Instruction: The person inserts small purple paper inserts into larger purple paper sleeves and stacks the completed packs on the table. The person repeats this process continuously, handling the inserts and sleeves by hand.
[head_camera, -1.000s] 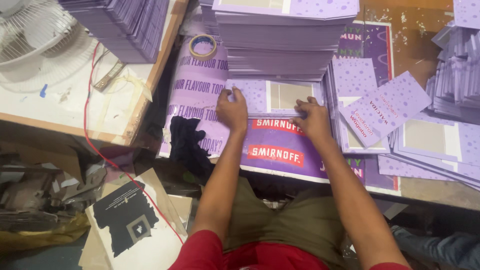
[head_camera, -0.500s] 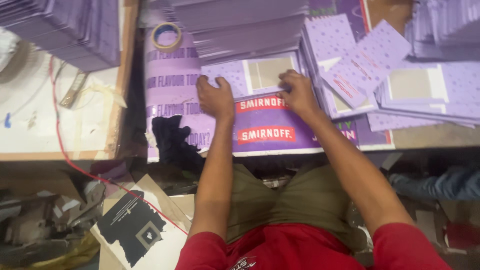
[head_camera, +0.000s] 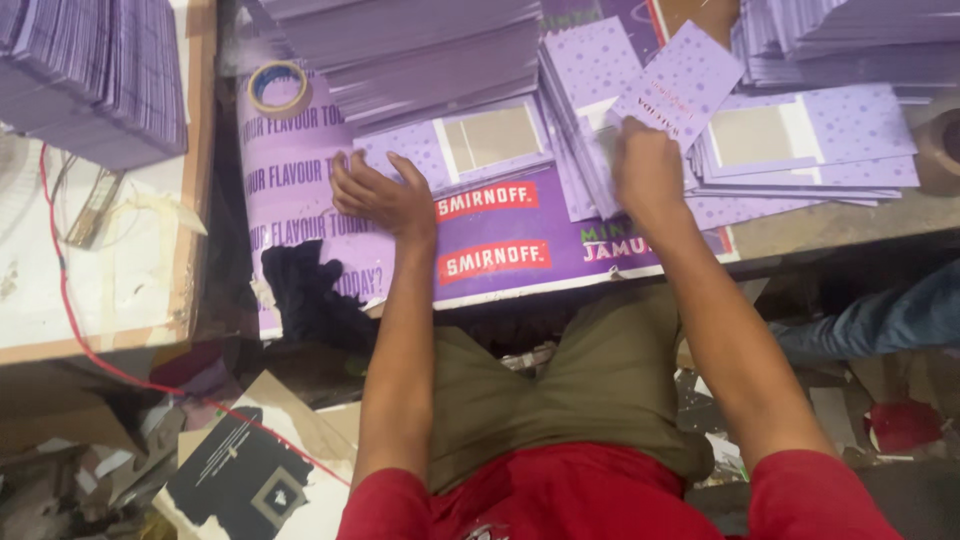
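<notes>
Left hand (head_camera: 385, 195) flat, fingers spread, on windowed purple card (head_camera: 470, 145); right hand (head_camera: 645, 170) grips dotted card (head_camera: 680, 85)

hands (head_camera: 385, 195) – 2 | tape roll (head_camera: 277, 88) – 1 | red cable (head_camera: 60, 280) – 1

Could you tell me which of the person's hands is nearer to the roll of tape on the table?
The left hand. It lies flat on the purple sheet, just below and right of the roll of tape. The right hand is far off among the purple cards.

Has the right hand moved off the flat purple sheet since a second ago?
Yes. The right hand has gone rightward off the windowed purple sheet to the stack of purple cards.
</notes>
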